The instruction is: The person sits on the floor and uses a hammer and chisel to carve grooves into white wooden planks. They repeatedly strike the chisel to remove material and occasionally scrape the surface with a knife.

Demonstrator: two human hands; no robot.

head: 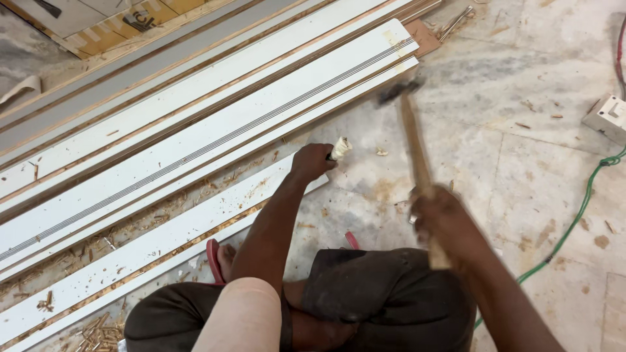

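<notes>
Right hand (443, 218) fisted low on hammer (417, 150) handle — head-heavy, blurred. Left hand (312, 161) closed round pale-handled tool (340, 148) beside white board (163, 241) end — stiff, light.

One package: flat cardboard carton (107, 23), top left corner of the view, lying on the floor behind the long white boards (215, 140); its pale upper face was edged by a yellow-tan band carrying dark printed marks, and it was cut off by the frame's edge. One loose scrap of brown cardboard (422, 37), roughly rectangular and unprinted, lay at the far end of the boards near top centre. No labels, signs or screens were recorded.
</notes>
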